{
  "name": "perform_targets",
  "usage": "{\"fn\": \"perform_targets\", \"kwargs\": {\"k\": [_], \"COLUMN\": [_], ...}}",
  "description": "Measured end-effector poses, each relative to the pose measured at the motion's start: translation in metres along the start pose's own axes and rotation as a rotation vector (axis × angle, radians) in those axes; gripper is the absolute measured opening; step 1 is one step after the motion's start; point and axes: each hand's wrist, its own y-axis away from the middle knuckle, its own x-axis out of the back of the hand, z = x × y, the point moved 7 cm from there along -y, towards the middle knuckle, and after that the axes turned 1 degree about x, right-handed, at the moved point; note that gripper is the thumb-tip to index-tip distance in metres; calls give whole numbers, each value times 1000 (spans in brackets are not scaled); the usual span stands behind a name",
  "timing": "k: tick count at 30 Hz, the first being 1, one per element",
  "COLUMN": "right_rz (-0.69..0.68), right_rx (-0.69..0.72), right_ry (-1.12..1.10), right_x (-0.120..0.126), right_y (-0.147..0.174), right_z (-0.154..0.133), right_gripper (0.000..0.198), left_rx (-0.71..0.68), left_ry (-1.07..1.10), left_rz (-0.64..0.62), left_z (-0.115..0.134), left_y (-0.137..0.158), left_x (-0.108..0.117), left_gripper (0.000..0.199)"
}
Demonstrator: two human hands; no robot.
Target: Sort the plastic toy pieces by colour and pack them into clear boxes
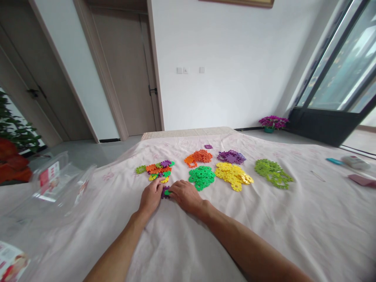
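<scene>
Purple interlocking plastic discs (pixel 165 193) with notched rims lie between my hands, low over the cloth. My left hand (pixel 151 196) grips their left side, thumb and fingers closed. A green disc (pixel 167 192) shows against the purple; the fingers of my right hand (pixel 185 194) are closed on it and partly hide it. Just beyond my left hand sits a mixed cluster of discs (pixel 158 169) in orange, purple, green and yellow. To the right of my right hand is a pile of green discs (pixel 202 177).
Further right lie yellow discs (pixel 232 174), purple discs (pixel 231 156) and light green discs (pixel 272 172); orange discs (pixel 199 156) are at the back. Clear plastic packaging (pixel 58 188) stands left. A pale cloth (pixel 293 219) covers the table. Small items, including a pink one (pixel 362 180), lie far right.
</scene>
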Motion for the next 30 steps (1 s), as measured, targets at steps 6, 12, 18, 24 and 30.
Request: {"fn": "perform_targets", "kwargs": {"k": [6,12,18,24,30], "right_rz": [182,323,368,323,136], "right_rx": [-184,-427,-506,-300,15], "right_ry": [7,96,170,82,-68], "right_x": [18,47,56,45,19], "right_y": [4,16,25,15,7], "right_z": [40,95,111,81,30], "right_gripper": [26,26,26,23,35], "left_rx": [-20,-36,-49,-130,-110], "left_ry": [13,15,48,151,278], "left_rz": [1,6,-54,-214,-321], "left_z": [-1,-2,-3,1,-2], "left_y": [-1,-2,-3,-1,1], "left_x": [-1,-2,-8,-7,-6], "left_gripper": [29,27,28,56,67]}}
